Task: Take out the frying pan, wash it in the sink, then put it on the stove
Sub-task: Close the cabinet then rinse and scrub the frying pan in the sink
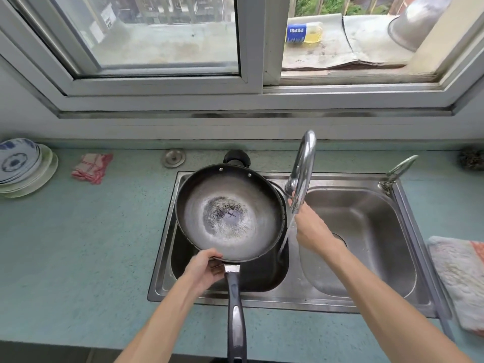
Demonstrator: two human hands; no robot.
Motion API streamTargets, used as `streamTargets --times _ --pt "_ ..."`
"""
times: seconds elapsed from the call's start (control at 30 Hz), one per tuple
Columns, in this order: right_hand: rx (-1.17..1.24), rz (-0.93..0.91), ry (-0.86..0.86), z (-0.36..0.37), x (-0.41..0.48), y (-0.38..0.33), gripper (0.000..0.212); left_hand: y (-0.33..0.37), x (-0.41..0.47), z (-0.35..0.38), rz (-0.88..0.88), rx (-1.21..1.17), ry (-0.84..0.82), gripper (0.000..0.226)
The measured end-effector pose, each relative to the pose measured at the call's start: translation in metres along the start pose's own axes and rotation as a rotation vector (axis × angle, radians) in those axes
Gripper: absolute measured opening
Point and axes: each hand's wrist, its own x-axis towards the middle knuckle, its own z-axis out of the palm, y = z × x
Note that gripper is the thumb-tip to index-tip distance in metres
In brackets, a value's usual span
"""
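The person is standing at the green worktop point(78, 244) and holding the frying pan point(230, 210) tilted over the left of the 2 basins of the sink point(162, 258), which is sitting mid-worktop below the window. The left grip point(207, 268) is closing round the pan where rim and handle meet, thumb lying over the rim, while the long black handle is pointing back toward the near edge. The pan's inside is looking grey, with a dark patch in the middle.

The right grip point(311, 229) is reaching up to the curved tap point(303, 163); its fingertips are hiding behind the spout, so I cannot tell whether it is grasping anything. Water point(286, 237) is running down just beside the pan's right rim.

A stack of plates point(21, 166) is sitting at the far left corner, a red checked cloth point(91, 167) beside it, and a towel point(461, 279) is lying at the right edge.
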Motion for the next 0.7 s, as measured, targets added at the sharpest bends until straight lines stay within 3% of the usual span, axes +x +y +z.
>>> streamTargets --times 0.1,0.23,0.33,0.47,0.53,0.6,0.7 --pt "-0.080 -0.003 -0.012 0.005 0.003 0.009 0.086 0.001 -0.003 0.002 0.002 -0.003 0.003 0.007" --pt "0.216 0.139 0.120 -0.004 -0.039 -0.039 0.066 0.004 -0.009 0.001 0.024 -0.011 0.015 0.011" --pt "0.519 0.368 -0.070 0.004 -0.081 -0.077 0.040 0.006 -0.012 0.004 0.082 0.010 0.048 0.011" --pt "0.903 0.423 -0.476 0.006 -0.121 -0.128 0.048 0.007 -0.019 0.007 0.188 0.013 0.100 0.021" --pt "1.024 0.465 -0.568 0.012 -0.129 -0.148 0.040 0.009 -0.027 0.012 0.238 0.020 0.126 0.023" --pt "1.107 0.491 -0.556 0.021 -0.131 -0.166 0.029 0.015 -0.034 0.018 0.305 0.038 0.183 0.031" --pt "1.240 0.484 -0.391 0.028 -0.135 -0.192 0.014 0.025 -0.042 0.021 0.412 0.147 0.220 0.051"
